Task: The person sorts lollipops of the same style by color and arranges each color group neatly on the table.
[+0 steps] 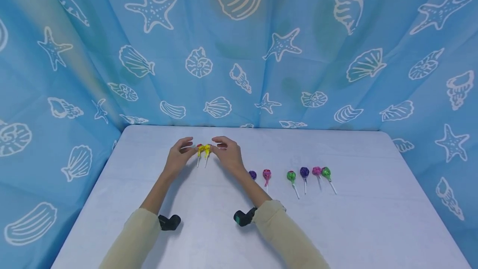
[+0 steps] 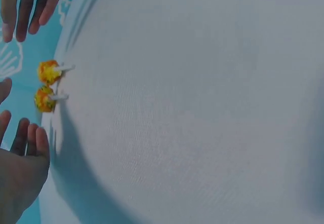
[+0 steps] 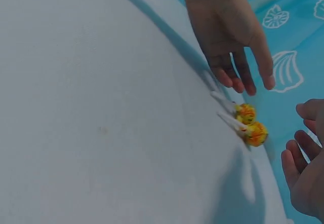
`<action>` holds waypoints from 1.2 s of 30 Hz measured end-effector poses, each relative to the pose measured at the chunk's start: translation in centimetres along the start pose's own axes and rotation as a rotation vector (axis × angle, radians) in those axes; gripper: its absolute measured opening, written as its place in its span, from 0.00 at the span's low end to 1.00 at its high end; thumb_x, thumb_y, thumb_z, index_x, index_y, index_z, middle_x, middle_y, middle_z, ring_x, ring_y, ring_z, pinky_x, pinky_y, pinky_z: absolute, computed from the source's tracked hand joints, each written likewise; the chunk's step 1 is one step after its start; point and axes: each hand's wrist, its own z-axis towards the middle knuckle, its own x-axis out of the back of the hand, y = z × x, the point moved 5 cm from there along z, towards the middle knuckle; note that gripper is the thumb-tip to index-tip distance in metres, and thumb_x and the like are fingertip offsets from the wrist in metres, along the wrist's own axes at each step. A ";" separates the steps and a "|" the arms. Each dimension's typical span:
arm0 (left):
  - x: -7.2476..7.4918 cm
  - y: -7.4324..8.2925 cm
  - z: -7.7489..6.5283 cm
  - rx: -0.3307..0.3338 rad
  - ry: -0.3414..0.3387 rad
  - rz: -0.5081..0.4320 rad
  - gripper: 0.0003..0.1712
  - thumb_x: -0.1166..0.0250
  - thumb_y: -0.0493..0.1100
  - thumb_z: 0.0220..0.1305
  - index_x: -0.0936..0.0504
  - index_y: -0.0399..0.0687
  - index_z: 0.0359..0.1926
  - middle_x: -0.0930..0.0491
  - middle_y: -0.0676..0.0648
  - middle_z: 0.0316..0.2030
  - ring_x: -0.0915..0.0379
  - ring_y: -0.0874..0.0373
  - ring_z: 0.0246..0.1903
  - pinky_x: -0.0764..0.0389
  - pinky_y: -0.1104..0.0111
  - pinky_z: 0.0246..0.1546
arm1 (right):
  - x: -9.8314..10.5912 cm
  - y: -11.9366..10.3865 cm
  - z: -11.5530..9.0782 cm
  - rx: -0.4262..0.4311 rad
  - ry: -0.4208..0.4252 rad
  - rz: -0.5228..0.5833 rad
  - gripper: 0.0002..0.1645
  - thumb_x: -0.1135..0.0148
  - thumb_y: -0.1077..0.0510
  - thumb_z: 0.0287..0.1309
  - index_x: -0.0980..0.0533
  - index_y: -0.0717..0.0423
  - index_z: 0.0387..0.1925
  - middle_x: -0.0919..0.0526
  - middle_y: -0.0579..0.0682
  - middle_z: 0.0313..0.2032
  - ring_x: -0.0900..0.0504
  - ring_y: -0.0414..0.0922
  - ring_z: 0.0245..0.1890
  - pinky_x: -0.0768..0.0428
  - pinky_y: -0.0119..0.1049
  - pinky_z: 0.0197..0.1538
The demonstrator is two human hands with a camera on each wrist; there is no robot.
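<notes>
Two yellow-wrapped lollipops, a left one [image 1: 200, 149] and a right one [image 1: 207, 149], lie side by side at the table's far left, white sticks pointing toward me. My left hand [image 1: 179, 157] is just left of them, fingers loosely bent. On their other side is my right hand [image 1: 228, 155], its fingers also relaxed. Both wrist views show gaps between the hands and the candy: the left hand [image 2: 23, 176] and right hand [image 2: 35, 3] stand apart from the lollipops [image 2: 49, 73]. In the right wrist view the lollipops [image 3: 254, 134] lie between the hands, held by neither.
Right of my right forearm lie a purple lollipop [image 1: 252, 174], partly hidden, and a pink one [image 1: 267, 174]. Farther right are a green lollipop [image 1: 291, 176], a purple one [image 1: 304, 172], a pink one [image 1: 317, 171] and another green one [image 1: 326, 173]. A blue shell-patterned curtain [image 1: 239, 53] hangs behind the white table [image 1: 366, 219].
</notes>
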 end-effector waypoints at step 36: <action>-10.4 5.9 -6.3 -0.464 -0.291 0.103 0.22 0.31 0.34 0.63 0.23 0.33 0.57 0.18 0.36 0.48 0.20 0.44 0.47 0.18 0.59 0.46 | 16.2 0.1 -6.2 0.169 0.042 -0.213 0.16 0.32 0.62 0.62 0.18 0.59 0.51 0.16 0.53 0.49 0.19 0.51 0.50 0.20 0.47 0.55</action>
